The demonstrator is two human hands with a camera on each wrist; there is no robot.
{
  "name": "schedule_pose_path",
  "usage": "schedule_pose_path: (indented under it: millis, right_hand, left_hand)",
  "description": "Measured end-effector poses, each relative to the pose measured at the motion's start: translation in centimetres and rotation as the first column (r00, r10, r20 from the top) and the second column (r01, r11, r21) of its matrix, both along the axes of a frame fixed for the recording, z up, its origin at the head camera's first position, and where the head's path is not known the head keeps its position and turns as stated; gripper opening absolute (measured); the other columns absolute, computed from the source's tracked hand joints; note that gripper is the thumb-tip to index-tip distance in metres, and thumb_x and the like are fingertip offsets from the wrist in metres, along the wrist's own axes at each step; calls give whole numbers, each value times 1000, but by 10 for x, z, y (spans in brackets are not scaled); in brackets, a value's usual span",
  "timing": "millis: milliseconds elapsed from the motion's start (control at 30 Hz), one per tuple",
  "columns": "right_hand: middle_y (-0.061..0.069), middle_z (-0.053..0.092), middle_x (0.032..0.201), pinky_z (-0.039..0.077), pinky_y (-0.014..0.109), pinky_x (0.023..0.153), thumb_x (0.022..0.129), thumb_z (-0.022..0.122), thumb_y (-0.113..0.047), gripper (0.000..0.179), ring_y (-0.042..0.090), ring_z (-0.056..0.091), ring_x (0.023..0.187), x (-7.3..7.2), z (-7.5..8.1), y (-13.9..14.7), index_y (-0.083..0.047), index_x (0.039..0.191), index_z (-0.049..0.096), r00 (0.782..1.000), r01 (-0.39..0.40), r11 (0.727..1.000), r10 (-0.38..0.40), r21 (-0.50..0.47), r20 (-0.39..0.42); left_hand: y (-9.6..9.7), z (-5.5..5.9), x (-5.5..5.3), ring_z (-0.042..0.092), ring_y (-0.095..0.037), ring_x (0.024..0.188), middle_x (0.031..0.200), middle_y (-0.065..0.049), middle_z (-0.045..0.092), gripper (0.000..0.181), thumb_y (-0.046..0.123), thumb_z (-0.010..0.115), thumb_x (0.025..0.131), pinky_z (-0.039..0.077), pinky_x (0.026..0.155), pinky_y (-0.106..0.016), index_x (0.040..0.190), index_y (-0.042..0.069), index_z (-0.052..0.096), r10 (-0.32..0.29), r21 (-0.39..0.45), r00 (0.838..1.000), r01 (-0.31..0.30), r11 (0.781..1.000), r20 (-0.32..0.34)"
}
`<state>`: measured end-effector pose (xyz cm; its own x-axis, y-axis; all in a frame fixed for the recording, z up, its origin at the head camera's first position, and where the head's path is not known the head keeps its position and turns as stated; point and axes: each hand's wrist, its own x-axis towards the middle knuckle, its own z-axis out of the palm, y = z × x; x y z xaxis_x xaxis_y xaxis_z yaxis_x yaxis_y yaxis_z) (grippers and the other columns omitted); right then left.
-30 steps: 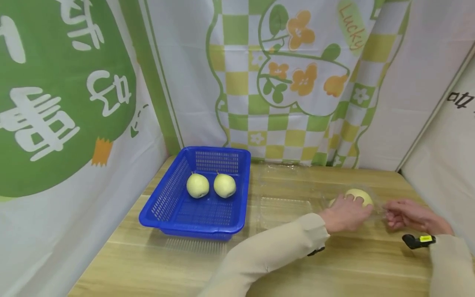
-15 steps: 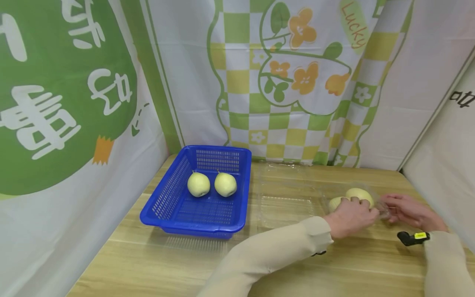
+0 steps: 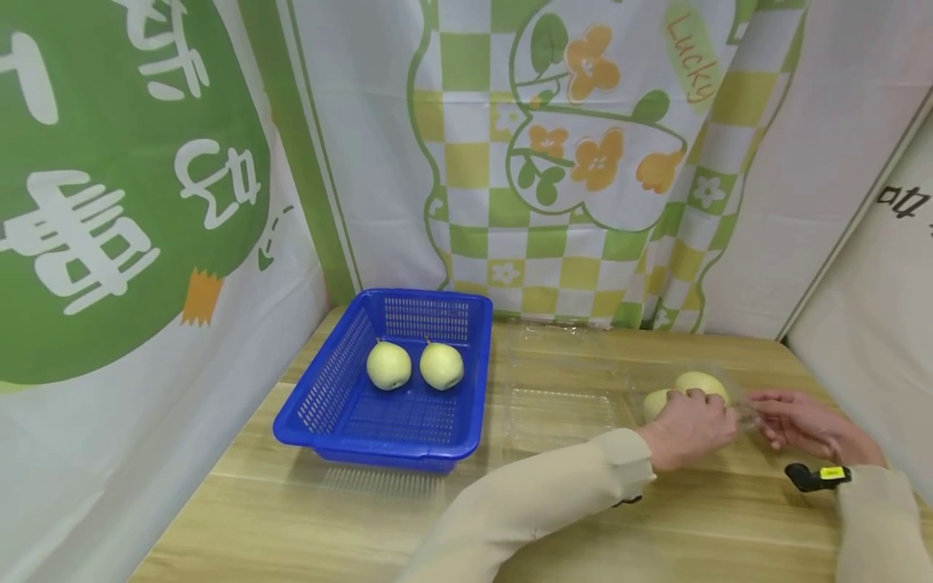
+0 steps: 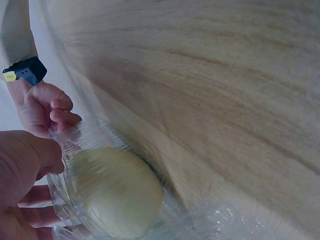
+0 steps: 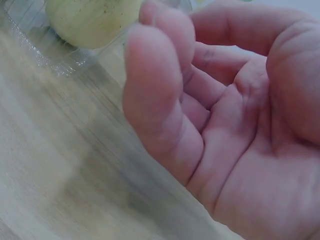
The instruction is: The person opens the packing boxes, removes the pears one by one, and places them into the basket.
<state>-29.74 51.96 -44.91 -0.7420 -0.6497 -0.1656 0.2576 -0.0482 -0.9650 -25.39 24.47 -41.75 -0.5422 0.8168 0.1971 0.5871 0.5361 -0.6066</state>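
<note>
Foremost: one clear plastic box (image 4: 90, 132), ribbed, on the right side of the wooden table (image 3: 291, 526), at both hands. Contains two pale yellow pears (image 3: 702, 387), lying close together, partly covered by knuckles in the head view.

Next: left hand (image 3: 692, 429), clasping the edge of the box, with thumb to one side and fingers to the other in the left wrist view. Then right hand (image 3: 812, 425), at the box's right end, with fingers bent inward; cannot tell from any view whether pinching the plastic or merely touching. Worn above both: cream sleeves (image 3: 539, 494); at the right wrist, a black camera (image 3: 812, 476) with yellow label.

Just left of the box: clear plastic tray (image 3: 561, 413), flat on the table. Farther left: blue basket (image 3: 386, 445), slotted, holding two more pears (image 3: 389, 365), side by side, with stems toward the back.

Behind: checked curtain (image 3: 466, 162), printed with orange flowers and "Lucky". At far left: green panel (image 3: 211, 97) bearing white characters.
</note>
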Motion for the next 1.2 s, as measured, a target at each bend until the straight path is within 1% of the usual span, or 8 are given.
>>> schedule_pose_path:
  millis: [167,367,467,600,767,967,1133,1200]
  right_hand:
    - [0,71,97,57,23,68,109,16,-7,52,7,66,76,0,0,0,-15,123,65,1000,-26,998,27,-55,11]
    - [-3,69,92,56,22,66,109,15,-7,52,4,63,72,0,-1,-4,-14,119,66,1000,-6,999,6,-44,-1]
    - [-4,68,90,55,22,65,109,14,-7,52,4,62,71,-1,-3,-5,-15,117,65,1000,-17,999,17,-42,-7]
    - [-4,67,91,55,21,66,108,10,-5,56,3,61,72,-4,-5,-5,-12,116,64,997,-74,994,72,-82,-25]
    - [-6,67,90,55,20,68,107,6,-5,57,2,61,74,-7,-7,-5,-11,113,63,991,-113,988,104,-102,-85]
    - [-6,68,86,56,21,67,108,8,-7,58,2,63,72,-5,-7,-4,-12,109,66,994,-57,996,50,-71,-102]
    - [-6,68,84,56,21,67,108,11,-7,57,2,63,72,-4,-6,-6,-13,107,68,994,-26,996,17,-86,-104]
    - [-6,68,84,56,21,67,108,13,-7,55,2,62,71,-3,-6,-7,-13,106,68,994,-14,996,4,-88,-111]
  left_hand:
    - [-1,0,-3,60,-8,87,106,10,62,25,32,31,106,55,65,-25,112,29,55,5,20,1000,-5,1000,13]
    - [0,-3,-7,57,-7,87,106,10,59,29,45,30,105,53,63,-25,114,30,53,20,42,998,-22,999,53]
    - [1,-5,-8,56,-8,89,108,10,58,24,39,31,106,54,67,-27,115,29,51,21,47,998,-24,999,61]
    - [1,-7,-10,57,-9,93,111,10,57,21,31,31,106,55,73,-29,118,29,49,25,53,996,-29,998,81]
    - [0,-8,-13,56,-9,98,112,10,56,21,32,33,107,52,78,-28,121,30,48,31,114,995,-41,993,92]
    - [-3,-9,-17,53,-8,105,117,11,54,19,27,33,107,47,81,-27,120,29,47,19,200,985,-54,978,174]
    - [-3,-10,-21,53,-9,104,115,10,54,16,26,33,107,43,82,-27,115,27,47,13,294,977,-77,953,214]
    - [-3,-10,-22,53,-9,100,112,10,54,14,26,34,107,42,78,-27,111,26,47,13,323,974,-88,942,226]
